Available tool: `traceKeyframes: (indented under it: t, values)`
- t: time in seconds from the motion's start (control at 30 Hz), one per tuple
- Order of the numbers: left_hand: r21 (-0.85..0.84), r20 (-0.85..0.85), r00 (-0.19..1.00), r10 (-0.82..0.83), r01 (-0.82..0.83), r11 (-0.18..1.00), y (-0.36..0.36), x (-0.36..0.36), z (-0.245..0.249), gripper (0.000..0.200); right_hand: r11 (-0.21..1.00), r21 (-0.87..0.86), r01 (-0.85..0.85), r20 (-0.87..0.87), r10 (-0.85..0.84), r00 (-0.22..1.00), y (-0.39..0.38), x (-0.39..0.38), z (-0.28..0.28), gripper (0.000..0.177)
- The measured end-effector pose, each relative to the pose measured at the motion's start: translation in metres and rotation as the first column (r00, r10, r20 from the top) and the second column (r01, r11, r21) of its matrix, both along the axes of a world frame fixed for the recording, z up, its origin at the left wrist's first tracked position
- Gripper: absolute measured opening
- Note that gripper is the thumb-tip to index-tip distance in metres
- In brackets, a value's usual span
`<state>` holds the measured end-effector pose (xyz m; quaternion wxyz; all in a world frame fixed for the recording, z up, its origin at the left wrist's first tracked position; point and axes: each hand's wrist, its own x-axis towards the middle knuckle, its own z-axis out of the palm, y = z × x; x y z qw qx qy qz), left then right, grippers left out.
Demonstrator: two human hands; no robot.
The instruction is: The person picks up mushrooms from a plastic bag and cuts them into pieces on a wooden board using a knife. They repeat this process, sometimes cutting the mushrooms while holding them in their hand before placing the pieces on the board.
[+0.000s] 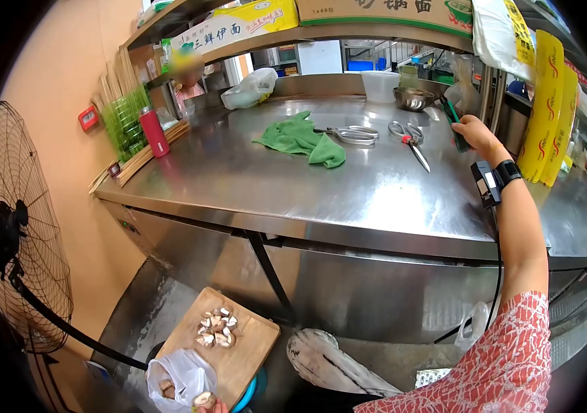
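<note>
My right hand (471,132) is stretched out over the right side of the steel counter, its fingers closed round a dark green and black object (453,122). At the bottom edge only the fingertips of my left hand (219,407) show, touching a mushroom (204,400). Beside that hand a white plastic bag (182,372) holds more mushrooms. Several cut mushroom pieces (216,326) lie on a wooden cutting board (255,335) below the counter.
On the steel counter (238,186) lie a green cloth (300,138) and two pairs of scissors (357,135) (410,141). A red bottle (154,132) stands at the left, a metal bowl (414,100) at the back. A black fan (18,227) is far left.
</note>
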<state>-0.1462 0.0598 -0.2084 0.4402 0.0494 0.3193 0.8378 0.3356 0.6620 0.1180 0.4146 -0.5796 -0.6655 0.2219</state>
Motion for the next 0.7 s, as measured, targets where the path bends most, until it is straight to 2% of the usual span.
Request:
traceKeyframes:
  t: [0.1, 0.2, 0.3, 0.5, 0.7]
  values:
    - [-0.016, -0.006, 1.000, 0.001, -0.001, 1.000, -0.001, -0.002, -0.003, 0.028, 0.998, 0.056, -0.042, 0.021, 0.041, 0.999, 0.003, 0.003, -0.004, 0.016]
    - [-0.016, -0.024, 1.000, 0.000, -0.001, 1.000, -0.001, -0.002, 0.000, 0.027, 0.996, -0.014, -0.083, -0.068, 0.082, 0.994, -0.002, 0.002, -0.004, 0.013]
    - [0.007, 0.007, 1.000, 0.008, -0.008, 1.000, 0.000, 0.001, 0.003, 0.026, 0.994, -0.033, -0.109, -0.082, 0.106, 0.991, -0.009, -0.004, -0.002, 0.011]
    - [0.056, 0.007, 1.000, -0.013, 0.013, 0.998, -0.002, -0.004, -0.003, 0.025, 0.994, -0.078, -0.072, 0.000, 0.072, 0.997, -0.018, -0.014, 0.004, 0.012]
    - [0.046, 0.001, 1.000, -0.023, 0.023, 0.999, -0.005, -0.004, -0.006, 0.027, 0.994, -0.040, -0.100, 0.079, 0.103, 0.992, -0.013, -0.011, 0.001, 0.017]
